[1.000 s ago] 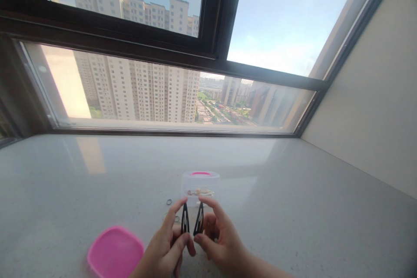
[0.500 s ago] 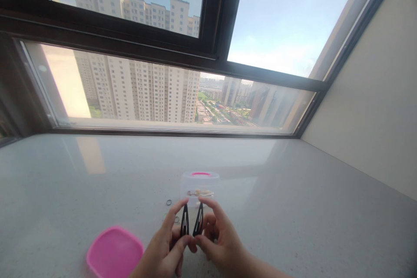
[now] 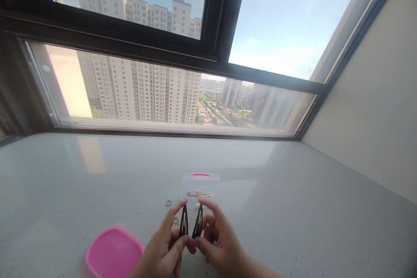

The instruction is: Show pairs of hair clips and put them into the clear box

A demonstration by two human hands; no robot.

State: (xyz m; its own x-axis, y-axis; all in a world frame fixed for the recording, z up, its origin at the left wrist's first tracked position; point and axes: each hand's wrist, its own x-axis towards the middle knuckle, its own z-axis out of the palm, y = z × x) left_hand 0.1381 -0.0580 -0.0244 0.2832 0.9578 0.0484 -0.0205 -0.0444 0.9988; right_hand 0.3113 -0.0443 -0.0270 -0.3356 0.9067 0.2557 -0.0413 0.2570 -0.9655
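Two black snap hair clips stand upright side by side, a small gap between them. My left hand (image 3: 166,243) is closed on the left hair clip (image 3: 184,221), index finger at its top and thumb at its bottom. In the same way my right hand (image 3: 223,236) pinches the right hair clip (image 3: 197,222). Just beyond my fingertips is a clear plastic box (image 3: 185,184) with a pink patch, and light-coloured small items (image 3: 202,193) show at it. Left of the clips lie a dark small ring (image 3: 168,203) and another ring (image 3: 176,220), partly hidden by my left hand.
A pink lid-like dish (image 3: 114,252) lies at the lower left, close to my left forearm. The pale speckled sill (image 3: 293,208) runs up to a dark window frame (image 3: 182,132). A plain wall (image 3: 374,108) bounds the right side.
Both hands hold the clips almost as before. The whole view has shifted very slightly; nothing has been picked up or let go.
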